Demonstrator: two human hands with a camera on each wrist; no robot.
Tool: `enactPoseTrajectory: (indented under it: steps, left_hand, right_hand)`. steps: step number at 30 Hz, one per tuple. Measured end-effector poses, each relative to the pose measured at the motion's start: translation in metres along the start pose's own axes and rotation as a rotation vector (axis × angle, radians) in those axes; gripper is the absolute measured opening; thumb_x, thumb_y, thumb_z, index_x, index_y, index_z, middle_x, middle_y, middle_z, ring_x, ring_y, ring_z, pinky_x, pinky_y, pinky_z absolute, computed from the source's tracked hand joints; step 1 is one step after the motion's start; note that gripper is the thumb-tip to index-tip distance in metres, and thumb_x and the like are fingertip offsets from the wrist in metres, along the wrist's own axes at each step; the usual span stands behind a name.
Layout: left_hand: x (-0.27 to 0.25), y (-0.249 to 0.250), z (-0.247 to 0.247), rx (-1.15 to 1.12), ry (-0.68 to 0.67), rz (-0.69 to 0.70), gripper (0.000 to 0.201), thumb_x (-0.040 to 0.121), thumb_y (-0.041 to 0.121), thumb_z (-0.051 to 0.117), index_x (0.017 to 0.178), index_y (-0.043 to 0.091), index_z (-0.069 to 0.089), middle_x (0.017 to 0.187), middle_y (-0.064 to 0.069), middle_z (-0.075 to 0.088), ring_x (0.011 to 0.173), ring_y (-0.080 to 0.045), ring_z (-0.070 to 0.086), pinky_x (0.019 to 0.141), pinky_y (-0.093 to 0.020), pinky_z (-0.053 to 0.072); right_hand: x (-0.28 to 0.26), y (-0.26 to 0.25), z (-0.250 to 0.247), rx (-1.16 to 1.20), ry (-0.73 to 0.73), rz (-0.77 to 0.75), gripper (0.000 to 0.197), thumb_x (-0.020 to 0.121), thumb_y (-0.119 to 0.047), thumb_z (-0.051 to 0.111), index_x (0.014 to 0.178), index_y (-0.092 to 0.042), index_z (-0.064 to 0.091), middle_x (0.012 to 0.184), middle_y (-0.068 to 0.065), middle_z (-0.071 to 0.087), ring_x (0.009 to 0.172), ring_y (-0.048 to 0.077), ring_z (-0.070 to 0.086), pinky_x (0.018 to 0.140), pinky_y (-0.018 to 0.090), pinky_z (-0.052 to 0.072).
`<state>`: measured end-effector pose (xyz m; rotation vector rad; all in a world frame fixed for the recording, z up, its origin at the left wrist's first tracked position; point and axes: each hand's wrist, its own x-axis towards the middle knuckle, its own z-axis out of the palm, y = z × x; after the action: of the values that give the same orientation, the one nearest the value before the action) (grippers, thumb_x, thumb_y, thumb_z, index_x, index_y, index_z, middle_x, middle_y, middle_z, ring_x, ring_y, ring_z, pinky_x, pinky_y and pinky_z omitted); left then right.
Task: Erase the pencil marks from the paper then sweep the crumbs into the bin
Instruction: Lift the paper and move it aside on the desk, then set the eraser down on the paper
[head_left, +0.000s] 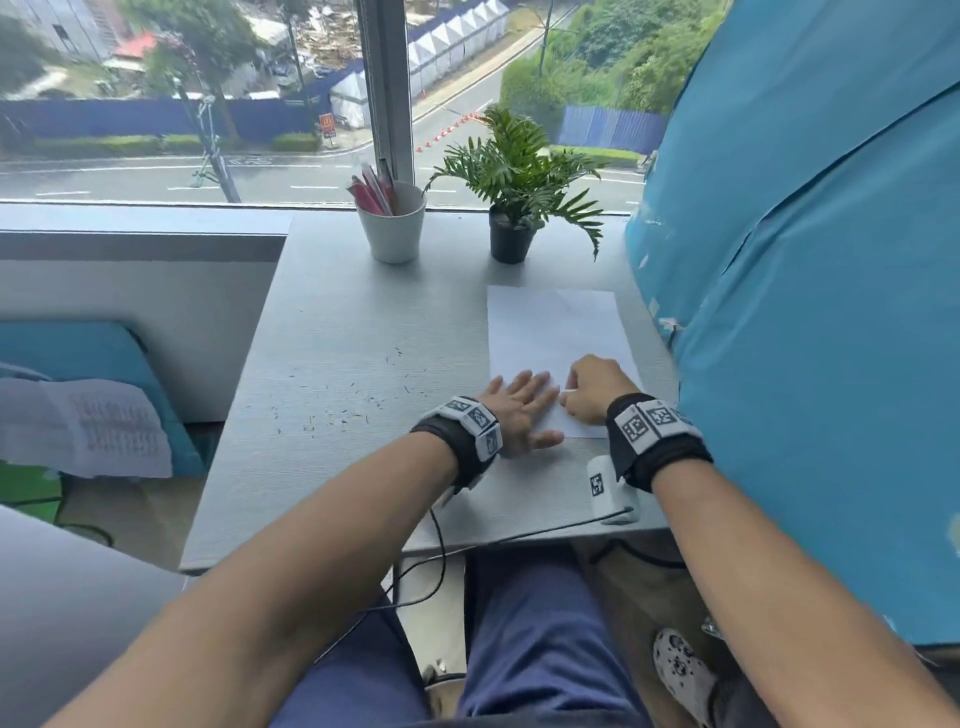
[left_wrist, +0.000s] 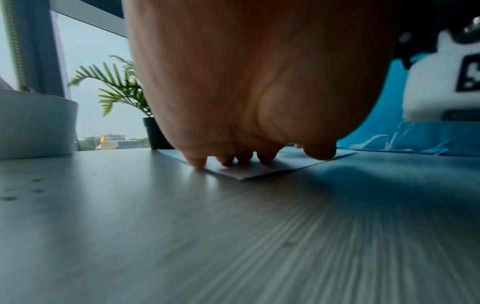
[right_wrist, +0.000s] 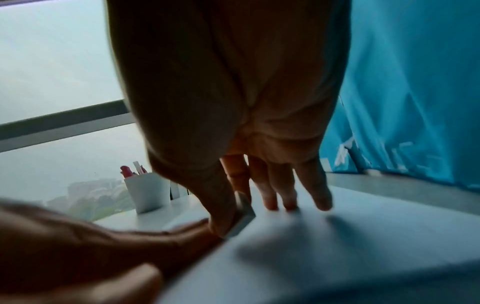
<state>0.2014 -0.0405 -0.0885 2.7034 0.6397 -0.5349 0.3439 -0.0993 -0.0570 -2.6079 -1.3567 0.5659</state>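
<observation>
A white sheet of paper (head_left: 556, 327) lies on the right side of the grey table (head_left: 337, 312). My left hand (head_left: 519, 410) rests flat on its near left corner, and in the left wrist view the fingertips (left_wrist: 197, 162) press on the paper (left_wrist: 259, 171). My right hand (head_left: 592, 389) sits on the sheet just right of the left and pinches a small white eraser (head_left: 569, 389). The right wrist view has the eraser (right_wrist: 244, 214) between thumb and forefinger, its tip on the paper (right_wrist: 337, 236). Dark eraser crumbs (head_left: 337, 410) are scattered on the table left of the hands. No pencil marks can be made out.
A white cup of pens (head_left: 392, 223) and a small potted plant (head_left: 511, 208) stand at the table's far edge by the window. A blue cover (head_left: 805, 312) rises right next to the paper. Printed sheets (head_left: 104, 426) lie on a blue seat to the left. No bin is in view.
</observation>
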Motion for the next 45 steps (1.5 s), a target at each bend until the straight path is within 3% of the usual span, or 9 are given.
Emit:
enactPoseTrajectory:
  steps: [5,9,13,16,21,27,31,36,45]
  left_hand:
    - [-0.04,-0.059,0.001,0.025,0.022,-0.222,0.089,0.096,0.072,0.02,0.158,0.017,-0.013,0.164,-0.002,-0.021,0.153,-0.022,-0.014,0.122,-0.048,-0.009]
    - [-0.051,-0.06,-0.005,0.094,0.032,-0.459,0.098,0.094,0.075,0.018,0.157,0.005,-0.011,0.165,-0.013,-0.017,0.152,-0.03,-0.014,0.122,-0.05,-0.01]
    - [-0.028,-0.012,-0.006,0.034,0.105,-0.119,0.085,0.099,0.065,0.026,0.159,0.016,-0.01,0.165,-0.004,-0.019,0.152,-0.024,-0.016,0.122,-0.048,-0.012]
    - [-0.013,0.017,0.0,0.005,0.003,0.034,0.086,0.1,0.065,0.027,0.158,0.018,-0.015,0.165,-0.001,-0.02,0.152,-0.02,-0.015,0.122,-0.045,-0.011]
    - [-0.029,-0.029,0.009,-0.05,0.026,-0.103,0.086,0.097,0.07,0.023,0.157,0.024,-0.016,0.162,0.0,-0.026,0.151,-0.021,-0.019,0.119,-0.049,-0.01]
    - [-0.065,-0.064,-0.001,0.016,-0.005,-0.447,0.098,0.092,0.077,0.014,0.156,0.009,-0.016,0.164,-0.01,-0.021,0.152,-0.027,-0.015,0.122,-0.051,-0.011]
    - [-0.063,-0.026,0.002,0.025,0.104,-0.167,0.094,0.095,0.073,0.021,0.157,0.013,-0.016,0.162,-0.006,-0.024,0.151,-0.025,-0.018,0.122,-0.047,-0.012]
    - [-0.054,0.022,0.025,0.037,-0.065,0.155,0.088,0.096,0.07,0.028,0.158,0.023,-0.013,0.164,0.002,-0.021,0.151,-0.017,-0.019,0.123,-0.045,-0.011]
    - [-0.107,-0.087,0.032,0.063,-0.042,-0.108,0.095,0.082,0.081,0.008,0.154,0.028,-0.023,0.158,0.004,-0.031,0.15,-0.017,-0.021,0.121,-0.047,-0.013]
  right_hand:
    - [-0.001,0.004,0.008,0.071,0.008,-0.029,0.016,0.087,-0.02,0.057,0.101,-0.012,0.059,0.111,0.016,0.063,0.1,0.031,0.058,0.077,0.027,0.042]
    - [0.0,0.009,0.01,0.066,0.021,-0.071,0.032,0.085,-0.027,0.067,0.11,-0.013,0.054,0.11,0.013,0.063,0.103,0.031,0.059,0.082,0.031,0.044]
    - [-0.001,0.012,0.009,0.047,0.027,-0.087,0.061,0.082,-0.034,0.071,0.133,-0.016,0.043,0.126,0.016,0.058,0.114,0.033,0.056,0.098,0.037,0.046]
    - [-0.003,0.016,0.008,0.017,0.064,-0.096,0.056,0.086,-0.026,0.065,0.135,-0.014,0.041,0.127,0.018,0.059,0.119,0.035,0.052,0.099,0.036,0.045]
    - [-0.003,0.018,0.004,0.043,0.044,-0.067,0.062,0.085,-0.034,0.068,0.137,-0.013,0.041,0.126,0.018,0.058,0.119,0.034,0.052,0.098,0.035,0.043]
    - [-0.006,0.02,-0.003,0.08,0.052,-0.042,0.054,0.095,-0.022,0.057,0.143,-0.01,0.036,0.137,0.022,0.05,0.126,0.035,0.047,0.101,0.036,0.04]
    - [-0.017,0.039,-0.002,0.0,0.092,0.028,0.04,0.089,-0.008,0.054,0.129,-0.007,0.048,0.125,0.021,0.057,0.113,0.036,0.056,0.098,0.04,0.047]
    - [-0.027,0.052,0.007,-0.011,0.062,0.016,0.039,0.09,-0.013,0.056,0.128,-0.013,0.049,0.125,0.02,0.057,0.116,0.034,0.054,0.098,0.036,0.043]
    - [-0.027,0.053,-0.002,-0.068,0.037,0.0,0.049,0.08,0.004,0.056,0.126,-0.012,0.049,0.12,0.018,0.059,0.113,0.033,0.055,0.094,0.036,0.047]
